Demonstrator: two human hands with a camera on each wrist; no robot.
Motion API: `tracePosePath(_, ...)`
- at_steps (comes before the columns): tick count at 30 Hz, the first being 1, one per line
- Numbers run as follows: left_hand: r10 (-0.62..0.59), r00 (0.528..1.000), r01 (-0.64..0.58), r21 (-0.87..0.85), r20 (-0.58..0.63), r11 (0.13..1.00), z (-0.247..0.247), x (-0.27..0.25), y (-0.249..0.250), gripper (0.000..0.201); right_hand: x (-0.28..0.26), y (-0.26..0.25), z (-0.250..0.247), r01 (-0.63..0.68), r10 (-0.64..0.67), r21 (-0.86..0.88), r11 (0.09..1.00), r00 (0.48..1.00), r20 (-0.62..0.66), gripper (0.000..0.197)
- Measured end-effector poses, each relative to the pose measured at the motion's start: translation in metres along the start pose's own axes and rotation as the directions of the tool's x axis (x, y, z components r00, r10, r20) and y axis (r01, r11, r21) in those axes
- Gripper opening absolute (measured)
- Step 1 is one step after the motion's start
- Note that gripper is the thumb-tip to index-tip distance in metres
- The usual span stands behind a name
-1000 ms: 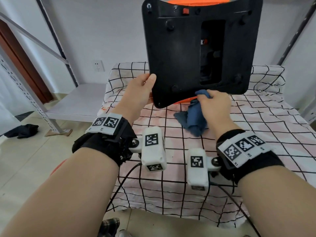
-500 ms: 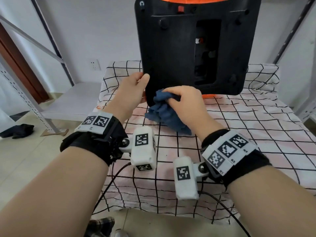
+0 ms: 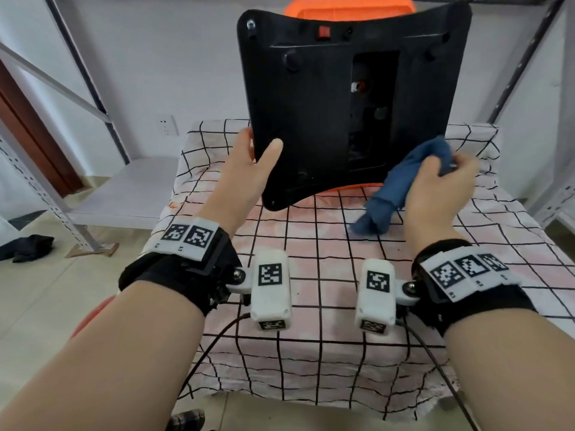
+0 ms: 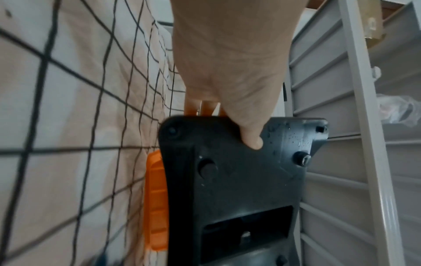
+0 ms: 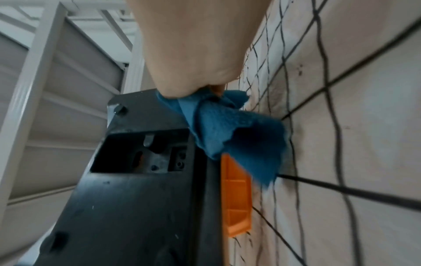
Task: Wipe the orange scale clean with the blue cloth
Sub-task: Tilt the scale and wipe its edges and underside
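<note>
The orange scale (image 3: 314,98) is held upright above the table, its black underside facing me and an orange rim showing at top and bottom. My left hand (image 3: 249,169) grips its lower left edge, thumb on the black base (image 4: 227,180), fingers hidden behind. My right hand (image 3: 438,181) holds the bunched blue cloth (image 3: 401,188) against the scale's lower right corner. In the right wrist view the blue cloth (image 5: 237,138) lies over the black edge and the orange rim (image 5: 237,198).
A table under a pink cloth with a black grid (image 3: 311,290) lies below the scale. Grey metal shelving posts (image 3: 90,85) stand at left and right. A dark rag (image 3: 28,247) lies on the floor at far left.
My right hand has swept the blue cloth from the scale's lower left, beside my left thumb, across to its lower right corner. The scale sits a little lower in view.
</note>
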State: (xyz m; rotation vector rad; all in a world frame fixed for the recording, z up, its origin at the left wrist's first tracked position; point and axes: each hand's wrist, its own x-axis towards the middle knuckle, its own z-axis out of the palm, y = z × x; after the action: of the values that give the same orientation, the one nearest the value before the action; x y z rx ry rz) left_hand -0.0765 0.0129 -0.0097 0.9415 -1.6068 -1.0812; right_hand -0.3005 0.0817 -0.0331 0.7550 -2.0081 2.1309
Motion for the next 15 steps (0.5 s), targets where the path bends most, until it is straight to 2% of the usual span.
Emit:
tracePosePath(2, 0.041, 0.999, -0.041, 0.023, 0.004, 0.999, 0.001, 0.000, 0.002, 0.031, 0.006, -0.001, -0.003, 0.046, -0.043, 0.069, 0.997, 0.998, -0.056, 0.014)
tracePosePath(3, 0.049, 0.999, -0.050, 0.024, 0.015, 0.998, 0.000, 0.000, 0.002, 0.030, 0.008, 0.000, -0.003, 0.059, -0.057, 0.050, 0.997, 0.998, -0.041, 0.016)
tracePosePath(7, 0.059, 0.995, -0.057, -0.025, 0.078, 0.998, 0.000, -0.005, 0.003, 0.020, -0.009, -0.003, 0.004, 0.071, -0.057, -0.109, 0.992, 0.990, 0.130, 0.030)
tracePosePath(9, 0.043, 0.996, -0.038, -0.058, 0.074, 0.998, -0.001, -0.005, 0.002, 0.018, -0.035, -0.015, 0.015, 0.156, -0.116, -0.134, 0.979, 0.958, 0.263, 0.030)
tracePosePath(11, 0.027, 0.997, -0.022, -0.071, 0.069, 0.997, -0.003, -0.005, 0.001, 0.023, -0.058, -0.024, 0.025, 0.235, -0.182, -0.096, 0.967, 0.904, 0.387, 0.032)
tracePosePath(15, 0.009, 0.998, -0.004, -0.072, 0.068, 0.997, -0.004, -0.005, 0.000, 0.028, -0.049, -0.024, 0.020, 0.261, -0.198, -0.056, 0.964, 0.840, 0.504, 0.030)
